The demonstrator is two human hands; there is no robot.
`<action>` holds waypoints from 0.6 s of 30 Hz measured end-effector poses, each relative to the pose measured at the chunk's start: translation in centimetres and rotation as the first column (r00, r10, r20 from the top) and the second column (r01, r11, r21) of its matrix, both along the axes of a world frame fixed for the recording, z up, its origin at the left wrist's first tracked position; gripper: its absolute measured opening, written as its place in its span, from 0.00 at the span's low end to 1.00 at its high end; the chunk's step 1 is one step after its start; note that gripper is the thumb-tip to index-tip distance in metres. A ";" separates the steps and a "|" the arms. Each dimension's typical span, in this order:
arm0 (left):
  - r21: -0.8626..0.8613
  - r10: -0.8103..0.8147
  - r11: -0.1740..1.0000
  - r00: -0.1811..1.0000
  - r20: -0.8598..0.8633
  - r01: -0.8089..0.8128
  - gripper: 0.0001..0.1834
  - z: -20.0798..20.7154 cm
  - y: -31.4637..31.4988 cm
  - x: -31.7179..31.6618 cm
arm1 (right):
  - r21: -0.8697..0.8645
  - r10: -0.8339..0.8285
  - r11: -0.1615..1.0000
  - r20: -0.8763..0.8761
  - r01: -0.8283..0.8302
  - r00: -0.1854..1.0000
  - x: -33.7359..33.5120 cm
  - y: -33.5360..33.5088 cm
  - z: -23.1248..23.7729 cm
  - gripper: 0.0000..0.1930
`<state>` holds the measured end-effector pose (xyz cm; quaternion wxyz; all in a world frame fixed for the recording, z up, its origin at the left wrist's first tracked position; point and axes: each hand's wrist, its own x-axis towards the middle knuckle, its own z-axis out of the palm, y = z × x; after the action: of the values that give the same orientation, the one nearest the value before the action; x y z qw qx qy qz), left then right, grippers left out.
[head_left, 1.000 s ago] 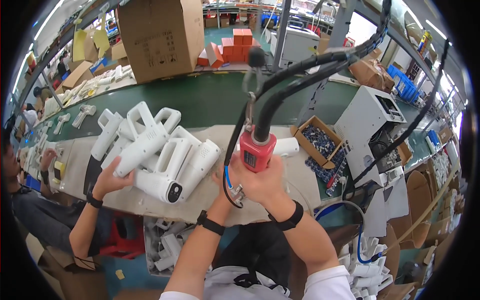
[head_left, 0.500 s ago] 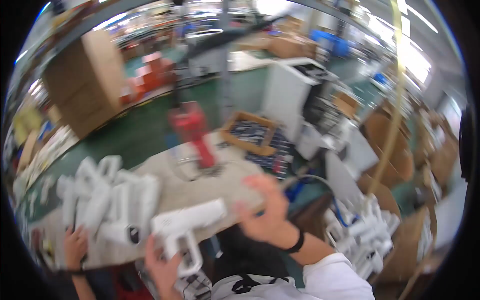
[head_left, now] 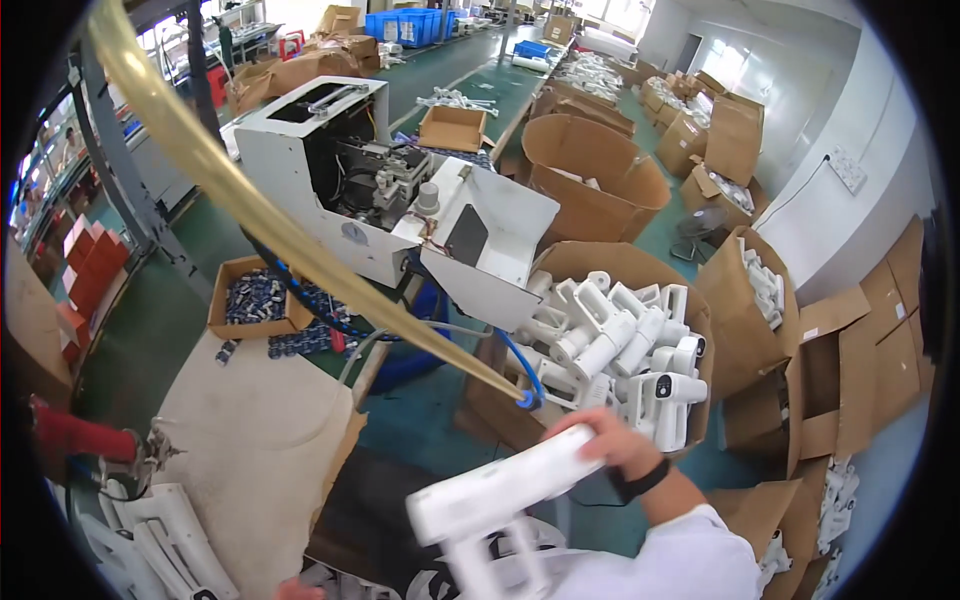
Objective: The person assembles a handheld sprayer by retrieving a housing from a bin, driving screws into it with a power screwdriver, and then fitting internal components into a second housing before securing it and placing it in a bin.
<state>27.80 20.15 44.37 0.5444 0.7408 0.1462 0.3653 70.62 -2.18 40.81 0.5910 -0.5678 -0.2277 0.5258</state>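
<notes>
In my right hand (head_left: 608, 445) is a white plastic handheld device (head_left: 505, 490), with a tube-shaped body and a looped handle. My fingers close round the far right end of its body, and the handle hangs toward the lower edge. Just left of it, at the bottom, only a bit of my left hand (head_left: 300, 590) shows; its fingers are hardly visible. Beyond my right hand stands a cardboard carton (head_left: 700, 400) heaped with similar white devices (head_left: 610, 325).
White housings (head_left: 165, 540) lie on the bench (head_left: 250, 420) at lower left, beside a red tool (head_left: 80, 435). A yellowish hose (head_left: 300, 235) crosses in front of a white machine (head_left: 300, 130). A small box of dark parts (head_left: 255, 300) sits behind the bench. Cartons (head_left: 600, 160) stand to the right.
My view has swung right, toward the cartons. The white device was in my left hand with my right hand apart from it; now my right hand grips it near the full carton.
</notes>
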 end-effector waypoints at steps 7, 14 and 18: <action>-0.055 0.179 0.983 0.983 0.035 -0.177 0.30 -1.9 1.1 -0.9 | -0.083 -0.845 0.533 -0.010 0.842 0.535 10.3 -17.3 -3.1 0.20; -0.093 0.292 0.953 0.956 0.014 -0.289 0.29 -1.2 2.1 -1.8 | -0.305 -0.673 0.642 0.215 0.703 0.708 8.7 -6.4 -7.2 0.18; -0.227 0.594 0.779 0.804 -0.033 -0.585 0.41 -0.3 0.4 -5.9 | -0.590 0.106 0.732 0.592 0.340 0.799 6.6 -3.5 -4.6 0.16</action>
<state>21.92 20.52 44.06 0.4863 0.5835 0.4001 0.5128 77.24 -5.63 36.19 0.2786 -0.8892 -0.1558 0.3278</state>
